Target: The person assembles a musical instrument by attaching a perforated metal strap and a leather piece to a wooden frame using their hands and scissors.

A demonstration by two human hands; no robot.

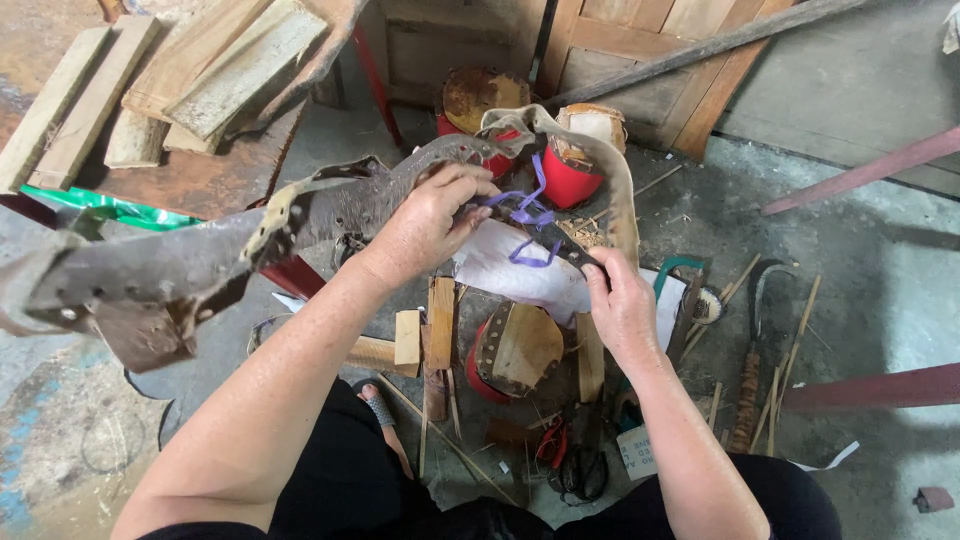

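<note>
The left hand (425, 225) is closing over the middle of a long, worn leather strap (200, 255), fingers curling down around its upper edge, while the right hand (620, 300) is pinching the strap's dark narrow end between thumb and fingertips, just below a knot of purple cord (525, 215). Both hands are gripping, neither is open. The strap is being held up in the air above the floor, well clear of everything below it.

It is looking limp and pliable: it is sagging away to the left past the forearm and drooping into a frayed, punched flap. A paler band (610, 170) is looping up and over behind the right hand. Judging by that droop, it should be light to moderate in weight, soft, and not fragile, though the cracked surface and ragged holes suggest it could tear where it is thinnest. The sound, wider middle under the left hand seems the safest place to grip; the narrow end calls for a pinch.

Below the hands, on the concrete floor (870, 260), short wooden blocks (430, 330) are lying beside a red wooden-soled shoe piece (515, 350). A curved-bladed tool (755, 330) is resting to the right, and scissors (580, 465) are lying near the knees. On the rusty bench (190, 180) at the upper left, planks (150, 70) are stacked toward its far edge.
</note>
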